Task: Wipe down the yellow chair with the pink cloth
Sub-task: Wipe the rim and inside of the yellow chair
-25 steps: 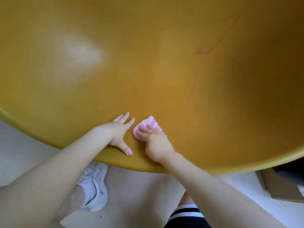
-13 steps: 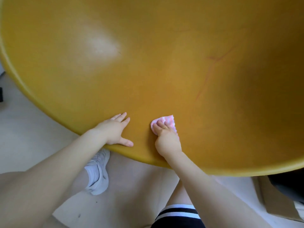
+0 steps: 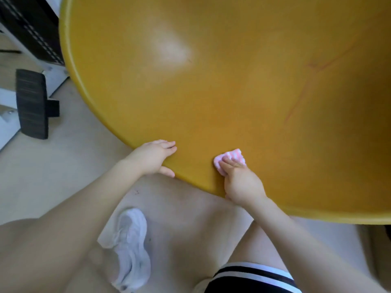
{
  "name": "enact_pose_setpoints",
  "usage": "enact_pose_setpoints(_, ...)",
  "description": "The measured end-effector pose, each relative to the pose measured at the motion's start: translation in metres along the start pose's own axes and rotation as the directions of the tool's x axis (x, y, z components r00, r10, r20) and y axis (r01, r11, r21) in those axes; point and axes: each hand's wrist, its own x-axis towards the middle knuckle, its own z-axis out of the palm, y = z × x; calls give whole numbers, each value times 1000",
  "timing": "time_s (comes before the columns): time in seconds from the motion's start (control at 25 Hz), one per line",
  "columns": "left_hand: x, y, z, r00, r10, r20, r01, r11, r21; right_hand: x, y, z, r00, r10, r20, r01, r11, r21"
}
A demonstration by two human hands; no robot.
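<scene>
Wiping in progress on the yellow chair (image 3: 232,85), whose broad moulded shell fills most of the view. The pink cloth (image 3: 231,158) lies bunched on the shell's near part, close to the rim, under the right hand (image 3: 241,182). That hand presses down on it with fingers (image 3: 227,163) bent over the cloth's near half; its far edge shows past the fingertips, striped pink and white. A ring shows on one finger. The grip looks suited to pushing the cloth along the surface, not lifting it.

The left hand (image 3: 153,157) rests on the rim to the left of the cloth, well apart from it. Its fingers lie straight and close together on top of the shell, and the thumb sits along the near edge. In my judgement this hand is there to steady the shell against the wiping pressure.

A pale glare patch sits on the far left of the shell, and a thin reddish line runs down its right side; whether that is a mark or a crack cannot be told. Most of the surface lies beyond the cloth, so much wiping probably remains.

On the floor (image 3: 63,166) near the person are a white sneaker (image 3: 129,246) and, to the far left, a black chair armrest (image 3: 31,103).
</scene>
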Motion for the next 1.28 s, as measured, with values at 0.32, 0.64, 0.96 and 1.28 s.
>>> enact_pose_setpoints(0.32, 9, -5, -5, 985, 137, 104, -141, 989, 36, 5, -80, 27, 980, 155, -122, -155, 988, 5)
enact_pose_setpoints(0.64, 51, 4, -32, 911, 258, 323, -320, 935, 155, -32, -6, 1, 952, 263, -156, -278, 958, -77)
enact_pose_setpoints(0.96, 87, 31, -24, 894, 398, 206, -422, 902, 88, -9, -20, 10, 796, 569, -208, -597, 795, -107)
enact_pose_setpoints(1.28, 135, 56, -39, 894, 426, 143, -446, 878, 173, -10, 5, 4, 819, 539, -198, -560, 826, -66)
